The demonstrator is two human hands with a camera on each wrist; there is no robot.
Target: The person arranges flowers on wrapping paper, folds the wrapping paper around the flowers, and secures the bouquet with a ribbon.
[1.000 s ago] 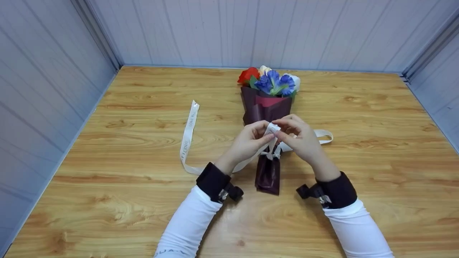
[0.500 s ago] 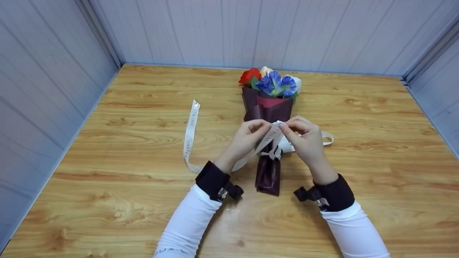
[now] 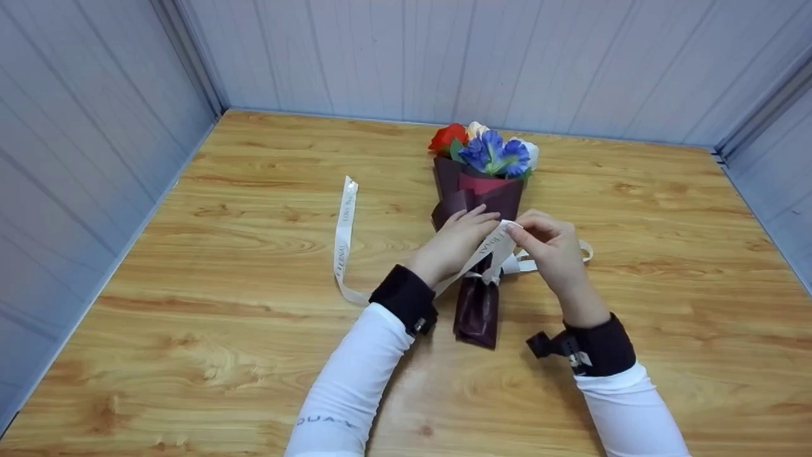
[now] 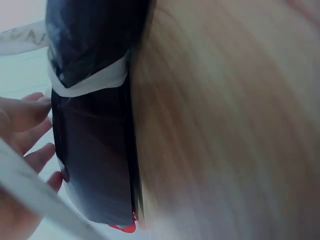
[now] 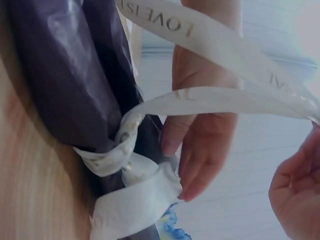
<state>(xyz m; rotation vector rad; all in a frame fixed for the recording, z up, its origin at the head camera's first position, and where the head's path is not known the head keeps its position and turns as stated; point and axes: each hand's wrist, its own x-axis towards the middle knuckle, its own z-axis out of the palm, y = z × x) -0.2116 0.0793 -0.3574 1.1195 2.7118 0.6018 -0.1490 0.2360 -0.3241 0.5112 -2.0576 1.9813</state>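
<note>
A bouquet in dark purple wrapping paper [image 3: 477,317] lies on the table, with a white printed ribbon [image 3: 343,235] tied round its narrow part. Raised above the knot, a fold of this ribbon is pinched between thumb and fingers of my right hand [image 3: 559,254]. My left hand [image 3: 451,246] reaches over the wrap from the left with its fingers extended. In the right wrist view, the left fingertips are beside a ribbon loop [image 5: 140,205] near the knot [image 5: 112,155]; whether they press on it I cannot tell.
Red, cream, blue and white flowers [image 3: 488,152] top the bouquet at the back. The ribbon's long tail curves over the wooden table [image 3: 222,304] on the left. Another ribbon loop [image 3: 587,251] sticks out on the right, behind my right hand. Pale panel walls [image 3: 431,57] enclose the table's back and sides.
My left hand has let go of the raised ribbon fold and moved down onto the wrap, fingers straightening. My right hand still pinches the fold, now slightly further right.
</note>
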